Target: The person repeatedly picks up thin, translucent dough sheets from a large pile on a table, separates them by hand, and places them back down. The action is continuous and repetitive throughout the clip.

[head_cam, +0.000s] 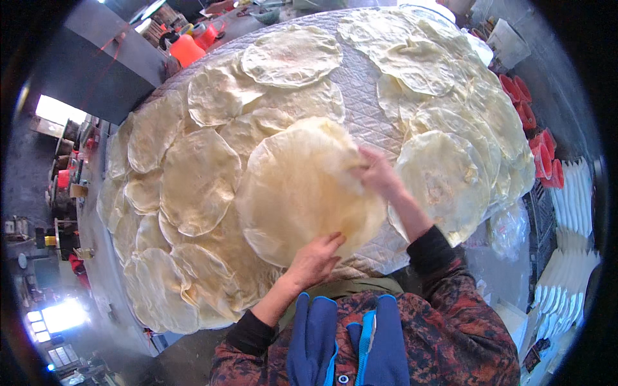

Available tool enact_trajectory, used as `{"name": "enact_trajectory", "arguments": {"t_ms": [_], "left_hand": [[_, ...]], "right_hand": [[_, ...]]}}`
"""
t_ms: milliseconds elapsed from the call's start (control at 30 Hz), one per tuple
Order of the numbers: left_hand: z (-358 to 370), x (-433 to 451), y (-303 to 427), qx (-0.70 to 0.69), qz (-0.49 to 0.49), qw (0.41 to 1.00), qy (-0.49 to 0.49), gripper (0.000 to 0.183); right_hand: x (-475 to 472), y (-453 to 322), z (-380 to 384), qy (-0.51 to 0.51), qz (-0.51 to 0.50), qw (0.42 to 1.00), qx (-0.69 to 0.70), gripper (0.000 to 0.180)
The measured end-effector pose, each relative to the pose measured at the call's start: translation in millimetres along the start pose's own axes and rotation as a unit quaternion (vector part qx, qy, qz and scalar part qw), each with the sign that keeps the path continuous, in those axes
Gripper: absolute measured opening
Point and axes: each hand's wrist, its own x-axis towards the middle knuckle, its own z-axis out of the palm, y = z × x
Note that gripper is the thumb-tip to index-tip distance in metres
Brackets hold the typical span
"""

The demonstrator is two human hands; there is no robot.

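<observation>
A large, thin, round pale-yellow sheet (299, 188), much like a flatbread, spreads in front of me, partly blurred. My right hand (379, 173) has its fingers closed on the sheet's upper right edge. Near its bottom edge lies my left hand (314, 258), its fingers bent over the sheet; whether they pinch it is hidden. Similar round sheets (200, 181) overlap in layers to the left. Another pile (439, 183) of them extends along the right. Beyond the large sheet, a further round sheet (292, 55) lies flat with creased edges.
A grey quilted cloth (369, 106) shows between the two groups of sheets. Red containers (543, 154) and a clear plastic bag (508, 229) are off to the right. An orange-red container (187, 50) stands beyond the upper left edge. White ribbed stacks (562, 284) stand at far right.
</observation>
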Motion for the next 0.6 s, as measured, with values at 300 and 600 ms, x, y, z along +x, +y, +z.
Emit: {"name": "enact_trajectory", "arguments": {"t_ms": [300, 600], "left_hand": [[-50.0, -21.3, -72.0, -0.126, -0.123, 0.961, 0.214, 0.034], [-4.4, -22.2, -90.5, -0.245, -0.207, 0.915, 0.244, 0.027]], "right_hand": [[114.3, -53.7, -300.3, 0.305, -0.218, 0.738, -0.561, 0.041], [249.6, 23.8, 7.4, 0.032, 0.17, 0.937, 0.304, 0.017]]}}
